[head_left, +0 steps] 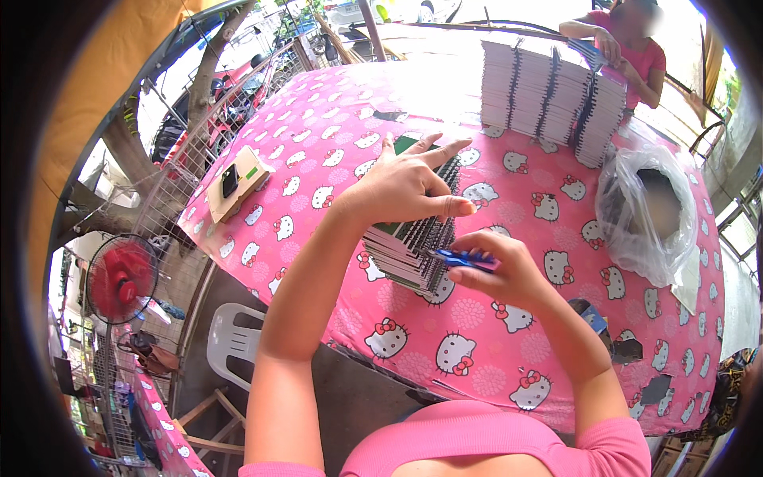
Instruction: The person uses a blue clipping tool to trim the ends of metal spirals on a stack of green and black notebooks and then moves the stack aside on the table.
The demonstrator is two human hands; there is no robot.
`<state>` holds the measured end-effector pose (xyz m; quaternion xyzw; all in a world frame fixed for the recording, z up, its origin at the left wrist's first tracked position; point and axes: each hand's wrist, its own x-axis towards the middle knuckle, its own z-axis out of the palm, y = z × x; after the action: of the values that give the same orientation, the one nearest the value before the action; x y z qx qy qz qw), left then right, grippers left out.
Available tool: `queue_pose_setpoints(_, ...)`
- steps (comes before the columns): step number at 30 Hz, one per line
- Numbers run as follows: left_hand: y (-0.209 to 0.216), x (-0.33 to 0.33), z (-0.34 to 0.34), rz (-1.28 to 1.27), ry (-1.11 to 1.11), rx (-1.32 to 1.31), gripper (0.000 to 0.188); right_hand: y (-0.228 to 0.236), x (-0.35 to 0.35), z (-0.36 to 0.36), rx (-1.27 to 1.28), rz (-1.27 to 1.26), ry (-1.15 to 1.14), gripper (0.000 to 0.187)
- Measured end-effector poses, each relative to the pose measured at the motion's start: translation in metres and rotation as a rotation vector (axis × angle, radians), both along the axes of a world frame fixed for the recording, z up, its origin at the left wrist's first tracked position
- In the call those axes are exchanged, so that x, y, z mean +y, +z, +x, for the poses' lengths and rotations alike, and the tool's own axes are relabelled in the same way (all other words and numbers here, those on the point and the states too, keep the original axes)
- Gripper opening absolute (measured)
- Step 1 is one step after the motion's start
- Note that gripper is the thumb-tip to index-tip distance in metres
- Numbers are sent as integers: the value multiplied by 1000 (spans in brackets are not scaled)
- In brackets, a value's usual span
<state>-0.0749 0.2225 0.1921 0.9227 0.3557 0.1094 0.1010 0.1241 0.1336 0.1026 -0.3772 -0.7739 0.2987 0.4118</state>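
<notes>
- Mid-view now, the notebook stack is topped by the spread left hand!
- At its four o'clock, a blue-handled tool is gripped by the right hand.
- Taller spiral-bound piles are seen toward one-thirty.

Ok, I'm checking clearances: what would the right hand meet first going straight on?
The right hand, blue tool leading, would likely meet the wire coils of the notebook stack; depth is unclear.
</notes>
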Motion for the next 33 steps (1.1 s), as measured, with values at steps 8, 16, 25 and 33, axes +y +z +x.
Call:
queue_pose_setpoints(8, -2, 4, -2, -24, -31, 13, 51, -5, 7, 0, 189, -398, 68, 38)
queue_pose_setpoints(16, 2, 3, -1, -57, -23, 64, 63, -10, 1, 3, -22, 192, -15, 47)
queue_pose_setpoints(25, -3, 5, -1, -17, -25, -7, 48, -16, 11, 8, 370, -829, 212, 30)
queue_pose_setpoints(33, -3, 4, -2, -15, -15, 1, 48, -23, -1, -5, -7, 419, -142, 44)
